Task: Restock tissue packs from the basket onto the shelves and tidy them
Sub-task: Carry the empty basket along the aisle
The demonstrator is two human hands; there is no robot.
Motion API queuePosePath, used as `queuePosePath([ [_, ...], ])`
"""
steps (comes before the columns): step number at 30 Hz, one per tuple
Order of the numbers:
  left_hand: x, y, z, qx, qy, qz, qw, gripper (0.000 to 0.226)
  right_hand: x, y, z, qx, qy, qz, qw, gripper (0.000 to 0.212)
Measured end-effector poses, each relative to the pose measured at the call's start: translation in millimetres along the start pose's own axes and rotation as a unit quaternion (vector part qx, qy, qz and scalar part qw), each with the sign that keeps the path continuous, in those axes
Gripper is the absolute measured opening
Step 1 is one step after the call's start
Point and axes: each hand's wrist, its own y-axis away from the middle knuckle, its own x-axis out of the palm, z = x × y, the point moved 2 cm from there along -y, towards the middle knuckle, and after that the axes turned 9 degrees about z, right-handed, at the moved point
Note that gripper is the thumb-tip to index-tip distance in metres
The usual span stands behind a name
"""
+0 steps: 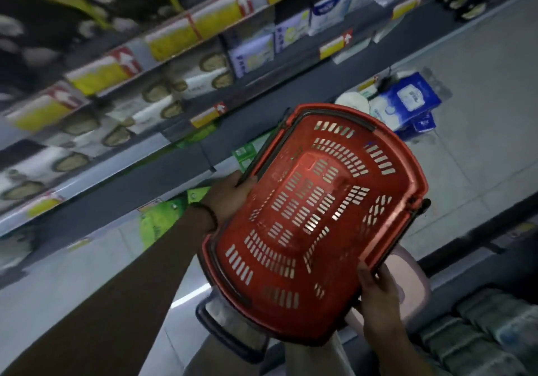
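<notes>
A red plastic basket [317,218] with slotted walls is held in mid-air, tilted, its inside facing me and nothing in it. My left hand [230,195] grips its left rim, near a dark handle. My right hand [378,297] grips the rim at the lower right. Blue and white tissue packs [407,102] lie in a pile on the floor beyond the basket. More white and blue packs [291,29] stand on the shelves at the upper right. The picture is blurred.
Shelves [186,160] with yellow price tags run along the left, holding pale packs and green packs [163,218] low down. A pink stool [407,282] and another dark-handled basket [233,335] sit below the red one. Wrapped packs [489,335] fill the lower right. Grey floor tiles stretch right.
</notes>
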Motion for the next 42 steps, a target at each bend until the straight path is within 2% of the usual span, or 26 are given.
queuePosePath([
  [2, -12.2, 33.4, 32.8, 0.003, 0.035, -0.048, 0.998, 0.051, 17.8, 22.2, 1.0, -0.017, 0.046, 0.004, 0.999, 0.024],
  [4, -18.6, 70.8, 70.7, -0.001, 0.117, -0.102, 0.988, 0.049, 35.7, 41.9, -5.7, -0.031, 0.113, 0.006, 0.993, 0.042],
  [7, -20.7, 130.5, 136.1, -0.022, 0.291, -0.167, 0.942, 0.052, 73.5, 69.0, -16.2, -0.043, 0.178, 0.046, 0.982, 0.054],
  [11, -8.0, 208.2, 227.2, -0.057, 0.422, -0.240, 0.872, 0.069, 130.7, 99.5, -25.7, -0.030, 0.229, 0.101, 0.968, 0.036],
  [15, 8.0, 280.9, 295.6, -0.085, 0.498, -0.304, 0.808, 0.054, 199.1, 120.2, -37.6, -0.021, 0.310, 0.172, 0.935, 0.021],
  [18, 20.7, 318.8, 339.0, -0.129, 0.563, -0.392, 0.716, 0.049, 260.9, 124.3, -52.9, -0.046, 0.406, 0.224, 0.885, 0.019],
  [22, 53.8, 353.7, 391.9, -0.205, 0.616, -0.456, 0.608, 0.054, 349.9, 122.9, -83.0, -0.095, 0.555, 0.328, 0.758, 0.013],
  [26, 89.2, 366.5, 442.8, -0.266, 0.663, -0.505, 0.485, 0.067, 440.9, 132.7, -141.7, -0.116, 0.640, 0.434, 0.623, 0.014],
  [29, 104.0, 366.1, 479.0, -0.294, 0.704, -0.516, 0.389, 0.059, 499.7, 137.0, -202.6, -0.104, 0.672, 0.475, 0.559, 0.023],
  [31, 116.2, 361.0, 510.2, -0.310, 0.721, -0.517, 0.342, 0.055, 535.6, 138.5, -245.8, -0.113, 0.683, 0.493, 0.527, 0.033],
  [33, 130.6, 352.1, 542.9, -0.327, 0.726, -0.523, 0.303, 0.058, 565.1, 140.2, -289.7, -0.117, 0.703, 0.505, 0.486, 0.040],
  [35, 145.6, 341.2, 574.1, -0.350, 0.725, -0.522, 0.281, 0.057, 591.0, 140.5, -332.3, -0.123, 0.722, 0.517, 0.443, 0.045],
  [38, 165.6, 325.9, 619.3, -0.367, 0.731, -0.523, 0.239, 0.069, 624.4, 137.6, -388.3, -0.123, 0.737, 0.529, 0.403, 0.063],
  [40, 182.6, 315.1, 650.6, -0.370, 0.734, -0.525, 0.219, 0.078, 641.2, 129.7, -425.5, -0.111, 0.748, 0.527, 0.387, 0.062],
  [42, 196.9, 305.3, 676.2, -0.364, 0.742, -0.518, 0.220, 0.078, 653.2, 120.1, -460.5, -0.098, 0.754, 0.525, 0.382, 0.064],
])
